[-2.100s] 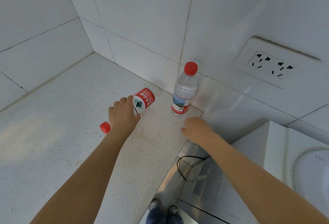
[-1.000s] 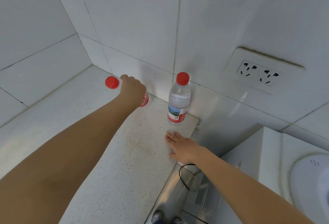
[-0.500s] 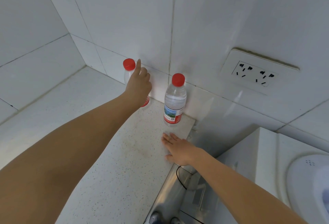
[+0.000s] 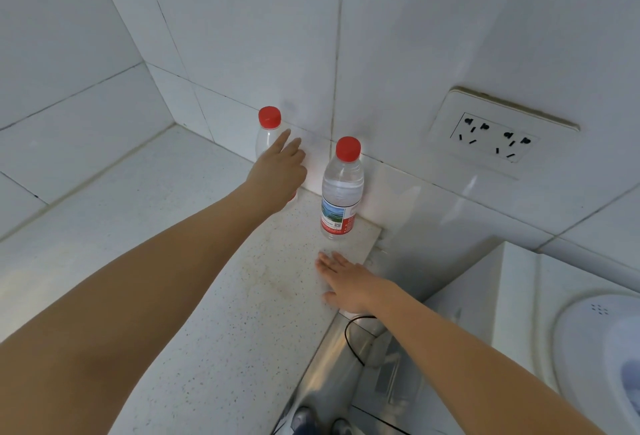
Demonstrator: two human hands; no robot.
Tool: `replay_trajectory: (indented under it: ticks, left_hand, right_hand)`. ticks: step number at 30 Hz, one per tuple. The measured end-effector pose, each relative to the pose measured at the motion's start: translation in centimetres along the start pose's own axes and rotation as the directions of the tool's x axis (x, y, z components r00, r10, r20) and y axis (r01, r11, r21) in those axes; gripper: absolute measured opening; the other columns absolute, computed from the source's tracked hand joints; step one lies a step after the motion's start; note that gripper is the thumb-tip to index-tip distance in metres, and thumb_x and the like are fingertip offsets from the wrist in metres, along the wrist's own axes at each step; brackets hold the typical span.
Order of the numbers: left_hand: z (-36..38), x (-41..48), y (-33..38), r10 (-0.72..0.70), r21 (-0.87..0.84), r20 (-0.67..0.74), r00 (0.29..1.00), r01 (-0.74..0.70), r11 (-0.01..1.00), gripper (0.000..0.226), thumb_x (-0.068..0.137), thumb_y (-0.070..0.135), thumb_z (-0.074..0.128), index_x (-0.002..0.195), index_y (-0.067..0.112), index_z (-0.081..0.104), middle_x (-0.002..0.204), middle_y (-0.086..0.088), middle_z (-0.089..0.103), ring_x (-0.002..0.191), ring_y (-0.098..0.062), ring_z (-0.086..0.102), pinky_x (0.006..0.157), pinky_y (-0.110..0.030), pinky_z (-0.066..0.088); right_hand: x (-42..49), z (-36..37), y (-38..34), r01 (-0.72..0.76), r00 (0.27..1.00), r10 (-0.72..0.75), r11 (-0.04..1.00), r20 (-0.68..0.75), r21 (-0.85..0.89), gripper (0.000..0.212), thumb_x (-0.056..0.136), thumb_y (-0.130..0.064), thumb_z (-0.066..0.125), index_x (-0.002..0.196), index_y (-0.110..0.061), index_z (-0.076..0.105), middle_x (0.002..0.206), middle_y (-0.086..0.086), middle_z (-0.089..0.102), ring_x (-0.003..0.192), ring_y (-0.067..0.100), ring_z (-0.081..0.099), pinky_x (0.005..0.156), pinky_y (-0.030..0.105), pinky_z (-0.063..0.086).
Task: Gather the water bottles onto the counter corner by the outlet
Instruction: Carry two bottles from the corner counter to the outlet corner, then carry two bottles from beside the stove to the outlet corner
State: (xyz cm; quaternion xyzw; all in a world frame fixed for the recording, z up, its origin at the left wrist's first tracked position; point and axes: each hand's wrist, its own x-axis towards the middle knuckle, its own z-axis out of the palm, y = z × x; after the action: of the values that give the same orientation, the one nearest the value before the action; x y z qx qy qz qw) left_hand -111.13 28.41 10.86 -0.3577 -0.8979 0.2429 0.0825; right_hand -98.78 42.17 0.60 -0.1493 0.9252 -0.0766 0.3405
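Two red-capped bottles on the speckled white tabletop [image 4: 242, 330], both upright, close to the tiled wall [image 4: 242, 36], apart from each other.

Right water bottle [image 4: 341, 192]: stands at the tabletop's corner, just beside the wall, below and left of the outlet [image 4: 498, 135]. Clear, water inside, red-and-white label with a landscape print low on the body.

Left water bottle [image 4: 266, 133]: stands further left along the same wall. Only cap, neck and shoulder showing, the rest hidden behind the hand.

Left hand [image 4: 277, 171]: reaches in front of the left water bottle, fingers apart and stretched loosely toward the wall, index furthest out. Not seen wrapped round the bottle; touching or not, cannot tell.

Right hand [image 4: 346, 284]: lies flat, palm down, on the tabletop near its edge, fingers straight and side by side, pointing toward the right water bottle, just short of its base. Holds nothing.

Below the tabletop edge: shiny steel surface [image 4: 322, 375] with a black cable [image 4: 348, 334] looped over it. White appliance [image 4: 519, 296] at right. Shoe tips [image 4: 301, 420] at bottom.
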Motion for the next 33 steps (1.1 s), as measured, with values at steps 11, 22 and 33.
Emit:
replay_trajectory:
  ticks: [11, 22, 33]
  left_hand:
    - [1.0, -7.6, 2.8, -0.483, -0.574, -0.047, 0.874, 0.372, 0.729, 0.032, 0.088, 0.026, 0.051, 0.118, 0.017, 0.058, 0.114, -0.004, 0.065, 0.103, -0.025, 0.057, 0.097, -0.04, 0.036]
    - [1.3, -16.5, 3.0, -0.688, -0.542, 0.181, 0.703, 0.655, 0.527, 0.042, 0.089, 0.031, 0.051, 0.129, 0.017, 0.049, 0.133, -0.009, 0.053, 0.124, -0.03, 0.045, 0.101, -0.043, 0.034]
    - [-0.6, -27.1, 6.0, -0.864, -0.558, 0.189, 0.467, 0.775, 0.297, 0.036, 0.089, 0.024, 0.053, 0.123, 0.014, 0.055, 0.126, -0.009, 0.058, 0.121, -0.029, 0.048, 0.101, -0.044, 0.036]
  right_hand:
    - [-0.5, -1.1, -0.7, -0.013, 1.0, 0.014, 0.996, -0.007, 0.086, 0.054, 0.096, -0.025, 0.036, 0.143, -0.005, 0.019, 0.156, 0.01, 0.012, 0.143, 0.031, 0.011, 0.115, 0.046, 0.02]
    - [-5.7, -4.4, -3.6, 0.168, 0.827, -0.135, 0.986, -0.546, 0.011, 0.049, 0.095, -0.026, 0.041, 0.141, -0.018, 0.029, 0.144, 0.005, 0.041, 0.128, 0.024, 0.041, 0.099, 0.041, 0.041]
    - [-8.5, -5.3, -9.3, 0.391, 0.684, -0.379, 0.912, -0.623, -0.126, 0.05, 0.094, -0.024, 0.045, 0.141, -0.013, 0.029, 0.145, 0.007, 0.039, 0.132, 0.024, 0.036, 0.103, 0.035, 0.034]
